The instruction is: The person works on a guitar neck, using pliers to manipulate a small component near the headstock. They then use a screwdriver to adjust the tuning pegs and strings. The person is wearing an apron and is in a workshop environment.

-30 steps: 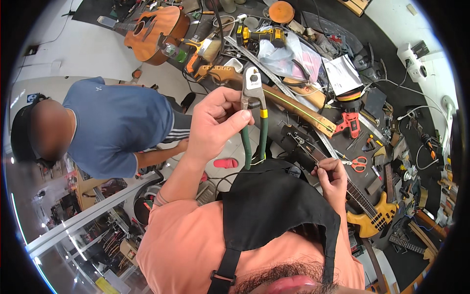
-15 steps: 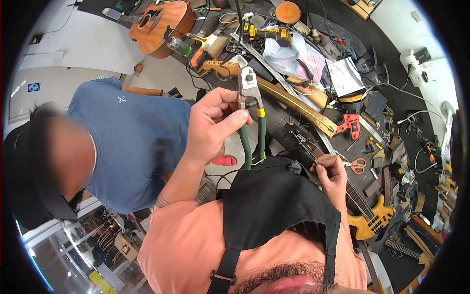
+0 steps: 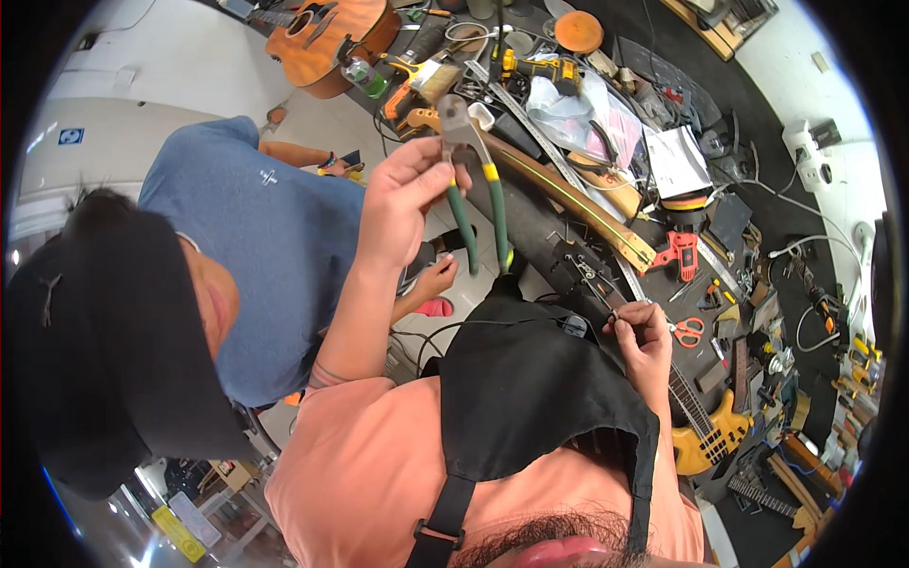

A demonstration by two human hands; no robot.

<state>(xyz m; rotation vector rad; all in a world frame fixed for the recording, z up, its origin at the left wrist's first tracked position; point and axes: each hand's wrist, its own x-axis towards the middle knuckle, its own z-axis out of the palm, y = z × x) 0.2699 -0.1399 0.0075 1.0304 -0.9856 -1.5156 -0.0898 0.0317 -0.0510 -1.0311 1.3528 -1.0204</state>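
In my raised left hand [image 3: 402,194] is a pair of cutting pliers [image 3: 498,213] with green handles and yellow bands. Thumb and fingers hold it near the pivot, its head up and its handles hanging apart. My right hand [image 3: 646,336] is lower and to the right, thumb and fingers pinched together. Whatever is between those fingertips is too small to make out. Right by them lies a black piece with small metal parts [image 3: 589,276] at the bench's edge.
A co-worker in a blue shirt [image 3: 256,246] stands close on my left. On the cluttered bench lie a guitar neck [image 3: 568,199], a yellow drill [image 3: 544,68], a red power tool [image 3: 676,254], orange scissors [image 3: 689,331] and a yellow bass guitar [image 3: 708,435]. An acoustic guitar [image 3: 327,43] rests far left.
The pliers have tilted left and their handles have spread wider. My right hand stays pinched in about the same place. The co-worker's head has come nearer, and their hand now shows behind my left forearm.
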